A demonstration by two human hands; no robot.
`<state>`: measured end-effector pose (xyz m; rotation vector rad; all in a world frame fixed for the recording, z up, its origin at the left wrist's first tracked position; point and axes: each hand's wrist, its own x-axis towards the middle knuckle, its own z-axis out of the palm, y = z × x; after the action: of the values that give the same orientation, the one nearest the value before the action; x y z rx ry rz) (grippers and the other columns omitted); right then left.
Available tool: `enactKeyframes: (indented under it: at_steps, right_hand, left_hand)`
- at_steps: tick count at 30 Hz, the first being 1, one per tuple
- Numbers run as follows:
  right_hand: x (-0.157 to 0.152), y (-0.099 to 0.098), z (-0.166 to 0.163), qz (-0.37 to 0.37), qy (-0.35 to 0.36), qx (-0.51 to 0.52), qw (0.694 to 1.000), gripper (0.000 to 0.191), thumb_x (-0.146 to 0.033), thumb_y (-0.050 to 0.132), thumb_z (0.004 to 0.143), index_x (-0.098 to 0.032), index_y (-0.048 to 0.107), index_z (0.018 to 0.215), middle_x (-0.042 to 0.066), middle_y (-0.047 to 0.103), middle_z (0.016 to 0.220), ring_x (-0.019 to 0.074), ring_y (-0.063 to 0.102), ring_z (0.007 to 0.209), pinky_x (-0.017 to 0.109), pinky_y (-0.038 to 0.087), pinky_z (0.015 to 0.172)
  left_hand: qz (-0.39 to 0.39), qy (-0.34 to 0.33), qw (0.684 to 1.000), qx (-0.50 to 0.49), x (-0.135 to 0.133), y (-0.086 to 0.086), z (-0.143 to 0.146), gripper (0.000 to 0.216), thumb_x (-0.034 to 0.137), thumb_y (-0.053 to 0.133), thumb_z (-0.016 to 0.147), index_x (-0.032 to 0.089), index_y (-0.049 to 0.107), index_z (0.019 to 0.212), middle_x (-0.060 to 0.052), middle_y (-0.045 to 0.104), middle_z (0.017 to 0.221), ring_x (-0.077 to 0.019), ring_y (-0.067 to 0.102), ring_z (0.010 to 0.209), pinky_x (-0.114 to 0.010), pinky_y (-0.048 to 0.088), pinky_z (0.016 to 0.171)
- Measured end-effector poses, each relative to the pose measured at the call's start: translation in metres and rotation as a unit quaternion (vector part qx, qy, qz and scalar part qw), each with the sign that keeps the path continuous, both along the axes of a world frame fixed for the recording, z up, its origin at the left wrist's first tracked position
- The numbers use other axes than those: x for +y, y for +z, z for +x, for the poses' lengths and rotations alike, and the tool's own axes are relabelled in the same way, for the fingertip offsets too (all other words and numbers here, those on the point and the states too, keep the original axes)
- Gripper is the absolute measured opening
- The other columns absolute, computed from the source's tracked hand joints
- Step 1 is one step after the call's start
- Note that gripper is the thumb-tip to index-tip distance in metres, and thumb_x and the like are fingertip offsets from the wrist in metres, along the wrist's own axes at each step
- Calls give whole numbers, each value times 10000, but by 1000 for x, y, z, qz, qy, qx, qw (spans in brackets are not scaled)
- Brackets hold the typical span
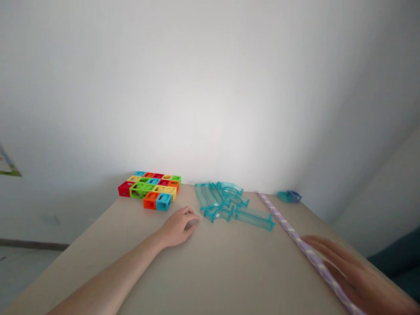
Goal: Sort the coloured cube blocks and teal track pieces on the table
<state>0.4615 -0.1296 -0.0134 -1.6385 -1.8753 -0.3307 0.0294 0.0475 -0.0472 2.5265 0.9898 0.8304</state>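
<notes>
My left hand (pixel 180 226) rests on the table, fingers loosely curved, with a gap between thumb and index finger and nothing visible in it. Just beyond it lie the orange and light-blue cube blocks of a colourful block group (pixel 154 186). Right of its fingertips are several translucent teal marble-run track pieces (pixel 219 197), some curved, with a straight one (pixel 254 217) nearest the right. My right hand (pixel 344 267), blurred, stretches its fingers along a purple-and-white patterned strip (pixel 306 250). Whether it touches the strip I cannot tell.
The pale table (pixel 229 271) stands against a white wall (pixel 210 87). A dark-blue and teal piece (pixel 290 196) lies at its back right corner. Dark fabric (pixel 400 253) shows at the right edge, and part of a picture (pixel 8 164) hangs at the left.
</notes>
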Motion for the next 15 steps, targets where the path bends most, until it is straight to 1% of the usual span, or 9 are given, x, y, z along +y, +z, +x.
enactKeyframes:
  at_steps: [1,2,3,4,6,8,11,13,15]
  right_hand:
    - [13,7,-24,-20,35,-30,999,493,-542,427,868,-299,631,1245,183,629,1211,216,615,1111,332,451,939]
    - [28,9,-52,-36,45,-54,997,520,-465,450,885,-294,497,1373,148,579,1299,223,551,1203,359,429,1001]
    - [45,9,-81,-46,50,-72,995,550,-396,449,896,-290,400,1433,122,534,1357,228,497,1260,391,411,1037]
    - [61,5,-110,-45,59,-87,993,556,-325,428,904,-282,354,1453,105,497,1395,233,457,1293,427,392,1056]
    - [94,-7,-162,-44,46,-118,991,575,-261,449,888,-257,342,1453,103,413,1463,282,350,1358,516,327,1077]
    - [122,-19,-197,-40,20,-134,990,573,-307,511,870,-246,383,1425,112,387,1480,331,285,1379,595,235,1088]
    - [143,-26,-219,-46,20,-134,990,436,-341,531,871,-221,528,1290,127,488,1391,333,379,1307,589,220,1084]
    - [142,-23,-220,-40,33,-125,991,327,-324,523,879,-215,596,1179,129,534,1330,313,437,1251,547,257,1077]
    - [134,-18,-218,-35,56,-113,991,264,-306,529,872,-218,623,1102,128,550,1297,298,460,1222,518,289,1064]
  left_hand:
    - [-1,3,1000,-4,0,-1,0,282,182,539,809,207,651,1067,-79,614,1037,-217,592,972,-357,455,909]
    - [-4,9,1000,-10,1,-2,0,303,181,542,802,202,632,1091,-79,615,1037,-217,594,961,-356,460,897]
    - [-8,15,1000,-16,0,-3,-1,332,182,546,795,200,611,1120,-78,615,1036,-213,597,940,-354,467,880]
    - [-13,20,999,-21,0,-4,-2,365,183,548,790,200,588,1152,-74,613,1035,-206,599,910,-349,473,860]
    - [-24,30,999,-30,-1,-6,-5,429,187,551,784,208,540,1213,-64,609,1041,-183,595,838,-339,481,825]
    - [-33,35,998,-35,-3,-7,-10,476,189,554,783,216,501,1255,-58,602,1056,-161,576,776,-332,483,803]
    - [-47,45,997,-39,-3,-8,-14,498,215,553,802,211,464,1292,-60,586,1061,-147,550,731,-329,484,776]
    - [-47,51,997,-47,-2,-9,-12,488,259,541,835,208,445,1310,-70,572,1081,-146,541,731,-333,484,770]
    - [-44,52,996,-59,-1,-9,-9,473,324,524,868,210,438,1318,-82,561,1110,-146,535,736,-339,485,774]
